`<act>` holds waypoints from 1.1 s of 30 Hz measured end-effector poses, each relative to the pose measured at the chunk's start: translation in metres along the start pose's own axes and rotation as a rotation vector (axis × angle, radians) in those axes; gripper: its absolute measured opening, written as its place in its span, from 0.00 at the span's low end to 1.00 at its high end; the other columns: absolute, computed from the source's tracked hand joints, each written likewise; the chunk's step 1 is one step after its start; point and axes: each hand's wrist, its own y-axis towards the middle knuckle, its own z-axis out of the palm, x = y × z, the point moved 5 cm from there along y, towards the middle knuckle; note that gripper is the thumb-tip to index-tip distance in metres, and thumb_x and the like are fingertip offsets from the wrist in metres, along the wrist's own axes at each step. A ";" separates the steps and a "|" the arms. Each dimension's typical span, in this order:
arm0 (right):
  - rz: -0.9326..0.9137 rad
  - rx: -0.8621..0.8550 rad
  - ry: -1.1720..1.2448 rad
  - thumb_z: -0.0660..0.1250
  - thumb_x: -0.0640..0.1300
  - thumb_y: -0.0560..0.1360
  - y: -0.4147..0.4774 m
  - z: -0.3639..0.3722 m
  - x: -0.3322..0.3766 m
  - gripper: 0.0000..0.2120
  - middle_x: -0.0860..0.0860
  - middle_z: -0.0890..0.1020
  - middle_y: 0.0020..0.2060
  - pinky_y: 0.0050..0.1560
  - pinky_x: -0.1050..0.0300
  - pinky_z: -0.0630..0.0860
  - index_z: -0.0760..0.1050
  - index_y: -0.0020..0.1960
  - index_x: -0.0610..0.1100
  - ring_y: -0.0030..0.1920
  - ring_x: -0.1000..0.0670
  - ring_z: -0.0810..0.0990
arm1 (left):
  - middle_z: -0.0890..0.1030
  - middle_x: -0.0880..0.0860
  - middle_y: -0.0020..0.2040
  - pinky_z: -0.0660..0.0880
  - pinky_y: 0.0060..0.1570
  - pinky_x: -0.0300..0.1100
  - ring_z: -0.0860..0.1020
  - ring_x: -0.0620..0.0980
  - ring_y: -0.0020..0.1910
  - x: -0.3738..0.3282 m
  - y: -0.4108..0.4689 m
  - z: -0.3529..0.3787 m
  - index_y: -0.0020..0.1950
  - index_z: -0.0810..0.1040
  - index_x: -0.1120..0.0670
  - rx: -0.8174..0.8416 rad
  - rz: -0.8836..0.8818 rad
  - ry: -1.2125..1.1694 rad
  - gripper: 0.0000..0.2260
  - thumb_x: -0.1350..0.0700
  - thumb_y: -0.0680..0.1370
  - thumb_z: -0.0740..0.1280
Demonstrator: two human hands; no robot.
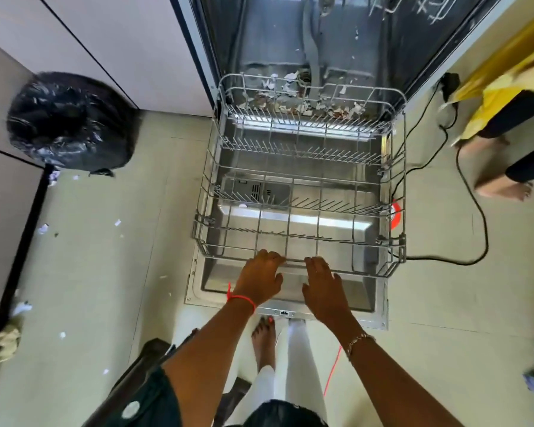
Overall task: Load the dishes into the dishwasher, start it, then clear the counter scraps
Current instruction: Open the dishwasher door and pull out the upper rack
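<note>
with left hand (pixel 258 278) and right hand (pixel 322 285) curled over the front rim of the lower rack (pixel 293 259), which sits out over the open door (pixel 361 291), pull evenly so it rolls straight

The wire rack (pixel 321 179) is dull grey, and the tub (pixel 259 41) behind it dark blue-grey, speckled with white paper scraps (pixel 290 103). The bin bag (pixel 70 118) is glossy black, the floor tiles (pixel 105 272) pale greenish, the cable (pixel 481 217) black, the garment (pixel 500 87) yellow, the wrist thread (pixel 242 298) red.
</note>
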 end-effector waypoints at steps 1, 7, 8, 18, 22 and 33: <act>-0.006 0.001 0.004 0.55 0.44 0.80 0.001 -0.002 -0.001 0.27 0.48 0.53 0.76 0.73 0.49 0.55 0.48 0.76 0.44 0.76 0.49 0.50 | 0.72 0.52 0.68 0.65 0.67 0.45 0.67 0.50 0.67 0.000 0.001 -0.001 0.71 0.69 0.53 0.000 0.004 0.003 0.20 0.57 0.78 0.62; -0.001 0.041 -0.036 0.55 0.45 0.80 -0.001 -0.002 0.003 0.28 0.48 0.52 0.75 0.72 0.47 0.56 0.47 0.76 0.43 0.76 0.49 0.49 | 0.72 0.50 0.68 0.66 0.65 0.43 0.68 0.49 0.67 0.001 0.003 0.001 0.72 0.68 0.52 0.013 0.039 0.111 0.20 0.54 0.79 0.60; 0.001 0.048 -0.054 0.55 0.46 0.80 -0.001 -0.002 0.004 0.28 0.48 0.52 0.75 0.72 0.46 0.56 0.47 0.76 0.43 0.76 0.49 0.50 | 0.72 0.50 0.68 0.65 0.66 0.44 0.67 0.49 0.67 0.001 0.003 0.001 0.72 0.67 0.51 0.028 0.049 0.142 0.20 0.52 0.80 0.59; -0.029 -0.099 0.039 0.51 0.48 0.82 0.070 -0.125 0.000 0.22 0.45 0.64 0.71 0.70 0.51 0.59 0.58 0.73 0.41 0.71 0.48 0.62 | 0.59 0.55 0.76 0.45 0.74 0.47 0.53 0.51 0.76 -0.034 0.093 -0.105 0.76 0.58 0.56 -0.065 0.216 0.246 0.26 0.48 0.81 0.57; -0.071 -0.330 0.067 0.56 0.44 0.80 0.123 -0.237 -0.003 0.19 0.40 0.70 0.65 0.66 0.51 0.65 0.66 0.68 0.36 0.65 0.42 0.69 | 0.58 0.56 0.77 0.49 0.75 0.47 0.52 0.52 0.76 -0.065 0.159 -0.202 0.76 0.58 0.58 -0.237 0.280 0.257 0.27 0.49 0.80 0.59; -0.326 -0.794 -0.107 0.58 0.38 0.78 0.200 -0.439 0.026 0.19 0.35 0.70 0.63 0.70 0.48 0.64 0.67 0.66 0.30 0.67 0.37 0.66 | 0.56 0.56 0.77 0.46 0.75 0.50 0.51 0.55 0.77 -0.110 0.261 -0.366 0.76 0.58 0.58 -0.543 0.393 0.432 0.27 0.53 0.79 0.60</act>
